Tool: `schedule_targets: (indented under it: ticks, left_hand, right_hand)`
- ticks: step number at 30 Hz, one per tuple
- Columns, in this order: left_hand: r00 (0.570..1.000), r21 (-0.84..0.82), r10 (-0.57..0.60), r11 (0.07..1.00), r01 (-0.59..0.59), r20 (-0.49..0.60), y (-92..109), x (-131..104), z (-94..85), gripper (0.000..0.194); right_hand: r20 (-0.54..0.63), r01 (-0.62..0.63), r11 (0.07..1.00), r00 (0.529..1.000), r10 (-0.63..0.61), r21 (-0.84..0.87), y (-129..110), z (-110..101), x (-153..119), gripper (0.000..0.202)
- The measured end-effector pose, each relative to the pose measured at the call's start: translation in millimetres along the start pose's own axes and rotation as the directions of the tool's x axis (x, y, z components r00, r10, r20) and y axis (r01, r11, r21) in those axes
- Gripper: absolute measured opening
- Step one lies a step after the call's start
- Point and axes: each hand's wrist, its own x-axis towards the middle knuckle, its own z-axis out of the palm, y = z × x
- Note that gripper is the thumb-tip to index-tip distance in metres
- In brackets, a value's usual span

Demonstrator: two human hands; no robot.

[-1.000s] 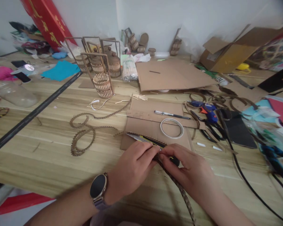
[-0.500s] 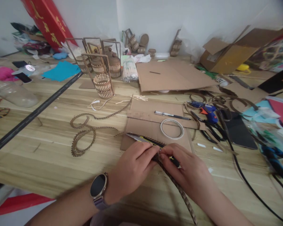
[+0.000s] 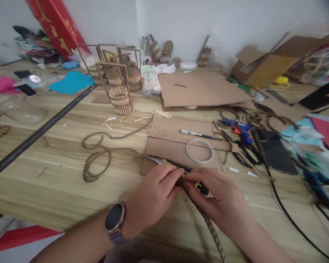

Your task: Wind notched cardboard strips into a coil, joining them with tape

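Behind everything I see a pale wall [image 3: 186, 22], and before it spreads the wooden surface [image 3: 57, 157]. On its far side lies a wide cardboard sheet [image 3: 203, 89]; to the right is an open cardboard box [image 3: 274, 60], to the left a slatted basket [image 3: 120, 105] with tall handle. At the near middle my left hand [image 3: 156, 199] and right hand [image 3: 223, 197] meet. Their fingers are closed, gripping the brown ridged strip [image 3: 214, 233], which runs from them toward the near right. Just beyond, partly covered by the hands, is a utility knife [image 3: 175, 165]. Farther lies a white ring [image 3: 200, 161], and past it a thin pen [image 3: 200, 134].
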Motion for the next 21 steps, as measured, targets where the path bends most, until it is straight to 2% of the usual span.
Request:
schedule_targets:
  ticks: [5, 9, 15, 21]
  left_hand:
    - [0.999, -0.025, -0.001, 1.0, 0.002, 0.043, 0.8, 0.9, 0.8, 0.023]
    - [0.998, -0.08, -0.011, 0.997, 0.016, 0.067, 0.8, 0.2, 1.1, 0.041]
    - [0.993, -0.092, -0.096, 0.991, 0.102, 0.067, 1.3, -2.6, 3.8, 0.054]
    - [0.988, -0.083, -0.141, 0.986, 0.146, 0.061, -0.5, -3.1, 6.5, 0.06]
  right_hand:
    - [0.039, 0.014, 0.999, 0.999, -0.012, -0.041, 2.2, 0.9, 0.3, 0.016]
    - [0.069, -0.006, 1.0, 0.998, 0.008, -0.017, 2.2, -1.3, 0.5, 0.014]
    - [0.092, -0.045, 0.999, 0.995, 0.043, 0.012, 3.0, -1.6, -1.0, 0.012]
    - [0.112, -0.015, 1.0, 0.994, 0.013, 0.016, 4.7, -0.8, -0.3, 0.015]
